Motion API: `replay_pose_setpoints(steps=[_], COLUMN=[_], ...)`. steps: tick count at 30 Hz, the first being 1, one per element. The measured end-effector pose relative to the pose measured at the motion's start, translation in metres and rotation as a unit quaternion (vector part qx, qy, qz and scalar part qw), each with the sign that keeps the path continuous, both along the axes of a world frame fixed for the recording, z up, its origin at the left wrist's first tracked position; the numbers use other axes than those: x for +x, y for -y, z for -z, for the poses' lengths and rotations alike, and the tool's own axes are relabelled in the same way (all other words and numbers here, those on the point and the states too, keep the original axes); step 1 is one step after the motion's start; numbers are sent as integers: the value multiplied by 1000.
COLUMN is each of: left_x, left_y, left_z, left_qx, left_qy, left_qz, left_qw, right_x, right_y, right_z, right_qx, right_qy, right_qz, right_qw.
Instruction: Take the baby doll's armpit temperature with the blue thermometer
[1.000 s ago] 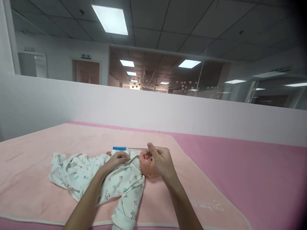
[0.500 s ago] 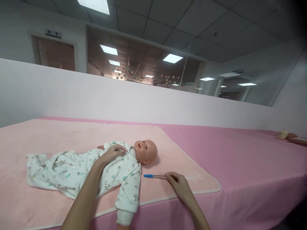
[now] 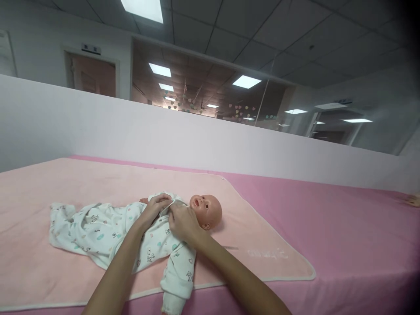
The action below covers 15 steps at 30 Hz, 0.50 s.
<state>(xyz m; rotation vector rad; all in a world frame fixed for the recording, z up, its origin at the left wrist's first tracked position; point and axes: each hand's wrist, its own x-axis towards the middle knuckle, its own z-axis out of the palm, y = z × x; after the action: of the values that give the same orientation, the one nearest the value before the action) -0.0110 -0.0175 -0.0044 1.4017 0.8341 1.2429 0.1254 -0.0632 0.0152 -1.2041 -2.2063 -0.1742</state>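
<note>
Left hand [image 3: 158,207], right hand [image 3: 184,222] close together at neckline of baby doll's [image 3: 210,211] printed romper [image 3: 153,245]; grip on cloth unclear. Apparently working front opening; next move calls for light pinch.

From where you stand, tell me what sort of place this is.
Perhaps a childcare training room: a dressed baby doll lies on a pink blanket, and beyond are a wide window and a door with a sign above it, too small to read.
</note>
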Motion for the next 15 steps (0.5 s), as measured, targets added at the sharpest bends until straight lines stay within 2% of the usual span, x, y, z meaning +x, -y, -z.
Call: replay_pose_setpoints(steps=[3,8,11,15], left_x=[0,1,1,0], left_y=[0,-1,-3,-4], left_z=[2,2,2,3], left_qx=[-6,6,6,7], left_qy=[-1,-27,-51,-73], left_qz=[-15,-19,-24,-5], left_qw=[1000,999,998,997], right_x=[4,22,21,17], right_y=[-10,-12,-13,-15], right_z=[11,34,44,47], right_qx=[14,93,129,130], right_qy=[-12,-127,-211,-261], right_qz=[-46,-122,-139,-142], right_qw=[999,980,959,946])
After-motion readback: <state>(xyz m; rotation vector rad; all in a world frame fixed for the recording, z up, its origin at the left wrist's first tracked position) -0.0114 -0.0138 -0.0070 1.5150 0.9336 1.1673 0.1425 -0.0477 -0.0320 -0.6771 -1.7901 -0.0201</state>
